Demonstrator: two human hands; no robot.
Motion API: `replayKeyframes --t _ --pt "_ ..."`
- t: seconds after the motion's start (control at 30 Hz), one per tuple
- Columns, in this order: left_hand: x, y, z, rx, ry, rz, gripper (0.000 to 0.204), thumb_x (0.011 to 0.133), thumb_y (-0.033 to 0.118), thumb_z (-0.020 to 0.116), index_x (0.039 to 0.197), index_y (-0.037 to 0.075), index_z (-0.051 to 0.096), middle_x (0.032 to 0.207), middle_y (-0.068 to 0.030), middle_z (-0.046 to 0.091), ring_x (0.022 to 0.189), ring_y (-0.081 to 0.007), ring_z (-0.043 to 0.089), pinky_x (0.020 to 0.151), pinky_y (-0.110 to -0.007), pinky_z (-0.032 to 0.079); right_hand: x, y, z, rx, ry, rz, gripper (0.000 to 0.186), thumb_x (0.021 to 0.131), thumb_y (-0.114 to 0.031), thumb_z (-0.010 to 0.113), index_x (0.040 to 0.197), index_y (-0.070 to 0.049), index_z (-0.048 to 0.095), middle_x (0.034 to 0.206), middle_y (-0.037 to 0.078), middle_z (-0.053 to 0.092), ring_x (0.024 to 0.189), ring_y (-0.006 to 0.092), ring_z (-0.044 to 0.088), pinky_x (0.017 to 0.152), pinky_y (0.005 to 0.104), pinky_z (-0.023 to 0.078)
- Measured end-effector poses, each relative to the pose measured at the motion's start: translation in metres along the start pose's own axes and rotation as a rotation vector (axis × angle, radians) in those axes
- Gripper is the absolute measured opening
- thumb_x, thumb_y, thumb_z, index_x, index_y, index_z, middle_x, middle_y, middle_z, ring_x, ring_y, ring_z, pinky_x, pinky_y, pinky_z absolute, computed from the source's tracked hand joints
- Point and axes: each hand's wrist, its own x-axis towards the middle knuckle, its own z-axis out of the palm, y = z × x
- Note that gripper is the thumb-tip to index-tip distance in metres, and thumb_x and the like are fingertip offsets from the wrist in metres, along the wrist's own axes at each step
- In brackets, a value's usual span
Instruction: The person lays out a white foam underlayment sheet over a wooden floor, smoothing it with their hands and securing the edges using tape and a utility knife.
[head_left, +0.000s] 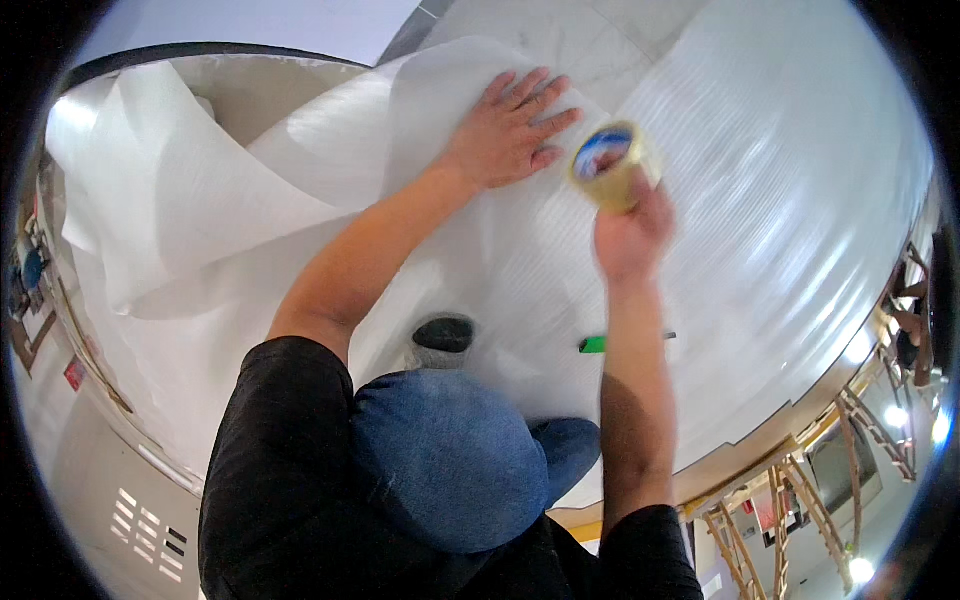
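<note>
My left hand (512, 130) lies flat with fingers spread on a white foam sheet (330, 140), close to its far edge. In my right hand (635, 225) is a roll of clear yellowish packing tape (612, 165) with a blue inner core; fingers reach into the core and the hand is a little blurred. The roll is held just right of my left fingertips. Under my right forearm lies a green-handled cutter knife (593, 345), partly covered by the arm.
Ribbed white sheeting (780, 200) spreads over the floor to the right. A loose fold of foam (170, 170) rises at the left. My dark shoe (443, 335) and bent jeans-clad knee (450, 460) rest near the middle. Wooden ladders (815, 500) stand at lower right.
</note>
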Motion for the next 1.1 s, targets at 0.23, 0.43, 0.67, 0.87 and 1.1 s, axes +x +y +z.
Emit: replayKeyframes --t 0.23,0.43,0.67,0.87,1.1 --pt "0.003 0.005 0.002 0.055 -0.012 -0.001 0.06 0.098 0.051 0.061 0.155 0.037 0.047 0.171 -0.0028 0.03 0.157 -0.0266 0.026 0.127 -0.054 0.021 0.12 -0.069 -0.006 -0.124 -0.148 0.153 0.043 0.103 -0.015 0.063 0.139 0.008 0.056 0.136 0.015 0.064 0.128 0.0245 0.058 0.118 0.0373 0.039" --pt "0.003 0.003 0.001 0.054 -0.004 -0.006 0.062 0.097 0.052 0.062 0.155 0.037 0.047 0.171 -0.0037 0.03 0.157 -0.0255 0.027 0.127 -0.054 0.021 0.107 -0.064 -0.016 -0.538 -0.136 0.077 0.046 0.099 -0.018 0.072 0.139 0.002 0.059 0.133 0.01 0.067 0.127 0.0201 0.058 0.116 0.0345 0.039" --pt "0.003 0.005 0.001 0.07 -0.002 -0.016 0.062 0.097 0.052 0.062 0.155 0.037 0.047 0.171 -0.0034 0.031 0.158 -0.0246 0.027 0.127 -0.053 0.021 0.092 -0.043 -0.025 -0.783 -0.109 -0.045 0.046 0.096 -0.021 0.079 0.134 0.0 0.065 0.125 0.006 0.071 0.116 0.0158 0.062 0.107 0.0321 0.046" --pt "0.005 0.003 -0.002 0.113 -0.024 -0.013 0.058 0.1 0.053 0.058 0.155 0.039 0.048 0.171 -0.0022 0.03 0.158 -0.0241 0.026 0.128 -0.051 0.019 0.099 -0.038 -0.032 -0.725 -0.06 -0.204 0.043 0.093 -0.011 0.081 0.132 -0.001 0.068 0.119 0.005 0.073 0.1 0.0123 0.064 0.091 0.028 0.052" --pt "0.005 0.005 0.004 0.088 -0.016 -0.027 0.058 0.1 0.053 0.058 0.155 0.04 0.047 0.171 -0.0014 0.03 0.157 -0.023 0.027 0.129 -0.05 0.018 0.113 -0.027 -0.055 -0.928 -0.092 -0.182 0.038 0.088 -0.019 0.087 0.119 -0.002 0.075 0.109 0.005 0.075 0.093 0.0107 0.064 0.083 0.0277 0.053"
